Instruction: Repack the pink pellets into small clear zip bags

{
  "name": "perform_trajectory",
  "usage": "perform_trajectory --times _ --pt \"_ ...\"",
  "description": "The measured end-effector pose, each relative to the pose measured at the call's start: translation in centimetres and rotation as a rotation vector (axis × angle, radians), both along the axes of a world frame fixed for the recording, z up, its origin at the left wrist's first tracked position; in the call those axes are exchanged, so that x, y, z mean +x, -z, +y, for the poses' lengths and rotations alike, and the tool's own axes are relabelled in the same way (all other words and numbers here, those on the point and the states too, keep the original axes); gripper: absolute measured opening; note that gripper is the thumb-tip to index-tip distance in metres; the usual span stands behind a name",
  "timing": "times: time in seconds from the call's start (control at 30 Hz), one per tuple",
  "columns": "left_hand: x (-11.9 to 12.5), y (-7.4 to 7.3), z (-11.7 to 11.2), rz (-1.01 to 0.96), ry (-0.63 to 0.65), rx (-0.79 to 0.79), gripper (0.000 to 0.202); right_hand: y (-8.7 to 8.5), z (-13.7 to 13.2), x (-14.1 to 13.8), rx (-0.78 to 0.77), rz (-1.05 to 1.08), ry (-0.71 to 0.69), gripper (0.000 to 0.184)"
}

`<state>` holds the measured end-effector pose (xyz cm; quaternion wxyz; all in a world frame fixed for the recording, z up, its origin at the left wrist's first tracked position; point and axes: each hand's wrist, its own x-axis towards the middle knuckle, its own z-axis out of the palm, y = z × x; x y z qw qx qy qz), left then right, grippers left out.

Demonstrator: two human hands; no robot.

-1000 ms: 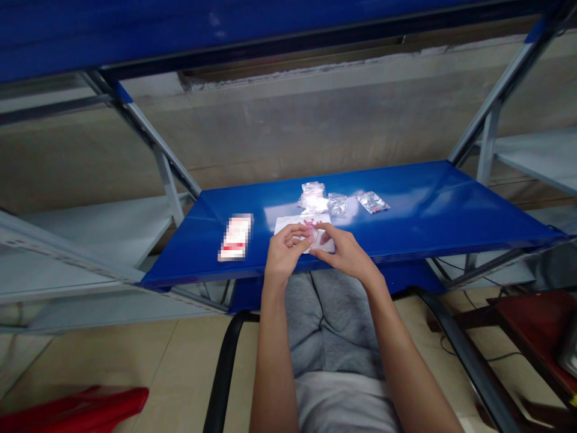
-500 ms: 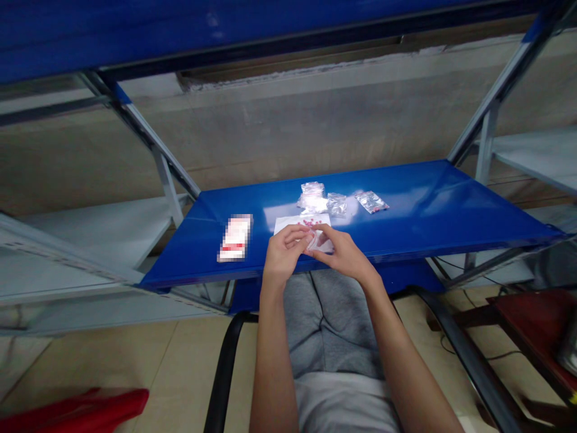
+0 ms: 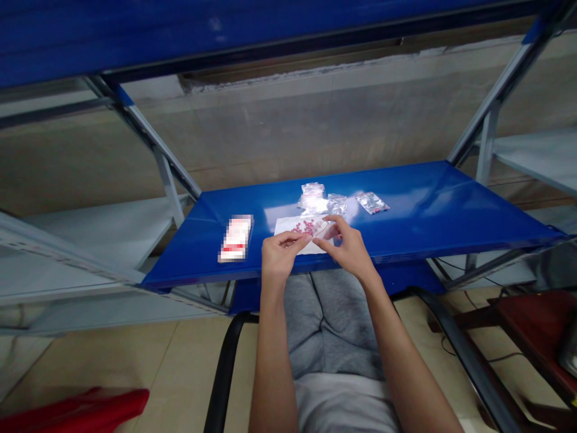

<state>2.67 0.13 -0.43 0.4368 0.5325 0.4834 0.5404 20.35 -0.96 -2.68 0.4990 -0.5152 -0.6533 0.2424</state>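
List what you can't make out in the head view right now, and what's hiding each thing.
Head view:
What the left hand and right hand are touching: hidden by the fingers.
The red bits on the white sheet: too small to identify.
Contents of the clear bags: washed out by glare.
Print on the white packet: blurred.
The red item: cut off by the bottom edge.

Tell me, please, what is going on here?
A seated person is working with bare hands at a blue metal shelf. The left hand and the right hand pinch the near edge of a white packet with small red marks on it. Small clear plastic bags lie just beyond it, and a blurred packet lies to the left.
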Motion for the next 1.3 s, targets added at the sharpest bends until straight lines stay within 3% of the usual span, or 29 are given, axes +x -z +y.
perform_trajectory --times 0.23,0.43,0.67,0.87,1.3 --pt "0.2 -0.1 -0.3 -0.002 0.097 -0.056 0.031 0.5 0.2 0.0 0.003 -0.007 0.028 0.047" --pt "1.1 0.1 0.0 0.160 -0.049 -0.071 0.033 0.4 0.1 -0.5 -0.014 -0.076 0.042 0.044" --pt "1.6 0.1 0.0 0.227 -0.029 0.008 0.020 0.3 0.1 -0.2 -0.069 0.063 -0.099 0.054" --pt "1.1 0.7 0.3 0.163 0.045 0.037 0.020 0.0 0.4 1.6 -0.093 0.334 -0.145 0.029" --pt "1.1 -0.5 -0.4 -0.038 0.144 -0.013 0.027 -1.2 -0.4 1.7 -0.027 0.362 -0.112 0.029"
